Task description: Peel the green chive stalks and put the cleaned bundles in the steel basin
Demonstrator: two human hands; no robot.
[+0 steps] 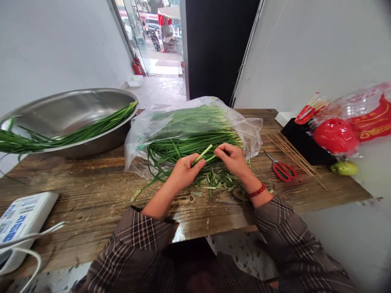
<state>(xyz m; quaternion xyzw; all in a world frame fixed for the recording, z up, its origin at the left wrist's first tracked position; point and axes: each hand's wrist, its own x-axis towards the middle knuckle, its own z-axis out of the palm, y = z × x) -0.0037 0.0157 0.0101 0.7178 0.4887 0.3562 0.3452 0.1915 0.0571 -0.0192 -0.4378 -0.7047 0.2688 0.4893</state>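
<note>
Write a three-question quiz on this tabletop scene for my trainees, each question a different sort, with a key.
1. What lies between the red-handled scissors and the black box?
A) a spoon
B) thin sticks
C) a towel

2. True or false: long green stalks lie in the metal bowl.

3. Fill in: the left hand holds a ____.

Key: 1. B; 2. True; 3. pale-tipped green stalk.

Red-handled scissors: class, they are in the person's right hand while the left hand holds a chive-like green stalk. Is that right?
Not quite: the head view shows the red-handled scissors lying on the wooden table, apart from the right hand. The left hand does hold a chive-like green stalk.
</note>
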